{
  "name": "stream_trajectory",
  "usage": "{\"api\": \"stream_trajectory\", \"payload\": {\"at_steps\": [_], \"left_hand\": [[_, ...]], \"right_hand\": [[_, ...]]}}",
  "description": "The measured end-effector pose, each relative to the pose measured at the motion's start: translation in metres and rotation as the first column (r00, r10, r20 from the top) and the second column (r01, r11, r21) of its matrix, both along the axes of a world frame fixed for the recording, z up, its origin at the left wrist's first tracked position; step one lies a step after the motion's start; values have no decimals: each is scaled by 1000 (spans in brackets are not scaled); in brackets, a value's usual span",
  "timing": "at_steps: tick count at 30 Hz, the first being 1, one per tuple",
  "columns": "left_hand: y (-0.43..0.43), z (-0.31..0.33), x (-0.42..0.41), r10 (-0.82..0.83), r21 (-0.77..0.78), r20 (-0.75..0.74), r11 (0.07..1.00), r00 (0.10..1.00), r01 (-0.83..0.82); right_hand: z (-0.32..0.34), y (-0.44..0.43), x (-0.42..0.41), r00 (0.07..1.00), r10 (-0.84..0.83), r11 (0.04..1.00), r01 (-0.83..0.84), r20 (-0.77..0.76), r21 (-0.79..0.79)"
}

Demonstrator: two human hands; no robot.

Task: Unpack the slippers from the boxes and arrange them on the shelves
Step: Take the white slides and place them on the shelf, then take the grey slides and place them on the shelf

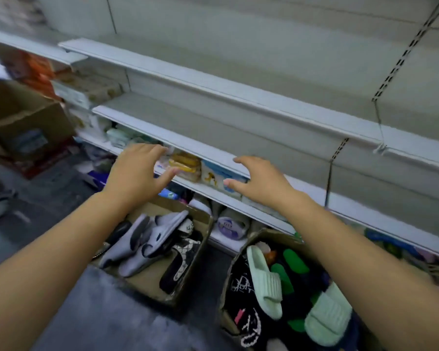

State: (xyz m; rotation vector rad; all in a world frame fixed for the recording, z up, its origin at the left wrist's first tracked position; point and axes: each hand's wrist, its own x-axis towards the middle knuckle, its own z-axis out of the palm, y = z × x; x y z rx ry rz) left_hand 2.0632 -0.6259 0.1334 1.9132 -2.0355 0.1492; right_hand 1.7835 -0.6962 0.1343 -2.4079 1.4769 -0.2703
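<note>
1. Long grey shelves (213, 120) are fixed along the wall, one above the other
2. A dark floor (61, 312) is seen below them
3. A big brown box (23, 122) is set on the floor far off to the left
4. Two open boxes are placed on the floor just in front of the shelves: the left box (147, 282) and the right box (264, 235)
5. Some grey slippers (147, 239) are piled in the left box, and a black patterned slipper (180, 262) is laid beside them
6. Two pale green slippers (265, 277) are laid on top of dark ones in the right box
7. The left hand (137, 171) and the right hand (261, 183) are held out above the boxes, near the front edge of the middle shelf
8. The fingers of both hands are spread wide, and nothing is held in them
9. Small packs (185, 163) are lined up on the lower shelf, just behind the hands
</note>
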Motion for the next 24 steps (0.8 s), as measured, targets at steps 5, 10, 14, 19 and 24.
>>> {"api": "stream_trajectory", "payload": {"at_steps": [5,10,14,19,24], "left_hand": [[37,-46,25,129,103,26,986,991,-131],[61,-89,53,222,208,13,953,975,-220],[67,-129,85,257,309,19,917,966,-251],[57,-181,143,238,409,0,886,971,-217],[19,-231,210,165,570,-16,812,986,-127]], "right_hand": [[-48,-1,27,995,100,990,-98,-12,105],[-93,4,51,989,145,966,-133,-37,223],[-126,1,78,989,134,949,-110,-64,295],[-168,-1,129,999,46,921,-37,-13,387],[-212,-6,199,988,-144,846,92,60,526]]}}
